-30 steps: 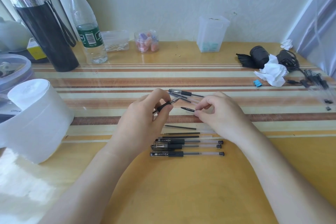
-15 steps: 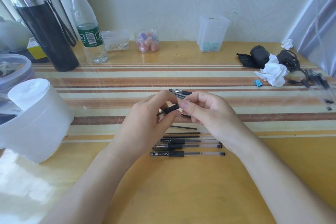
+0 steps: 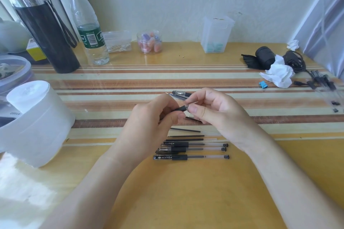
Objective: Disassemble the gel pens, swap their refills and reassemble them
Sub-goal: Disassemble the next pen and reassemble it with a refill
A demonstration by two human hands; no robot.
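My left hand (image 3: 150, 122) grips a gel pen by its black rubber grip (image 3: 180, 108) above the table's middle. My right hand (image 3: 214, 111) pinches the tip end of that same pen between thumb and forefinger. Behind the hands lie another pen and a loose refill (image 3: 179, 94). A short black part (image 3: 192, 118) lies under my right hand. In front of the hands sit three thin black refills (image 3: 185, 130) and three whole gel pens (image 3: 191, 157) in a row, caps to the left.
A white paper roll (image 3: 35, 122) stands at the left, with a black flask (image 3: 44, 26) and a water bottle (image 3: 89, 29) behind it. Small clear containers (image 3: 216, 33) line the wall. Crumpled tissue (image 3: 279, 74), a blue clip (image 3: 263, 84), cables and more pens (image 3: 324, 82) lie at the right.
My right hand moved left from the table to the pen in my left hand and now pinches its tip end. The left hand stayed nearly in place.
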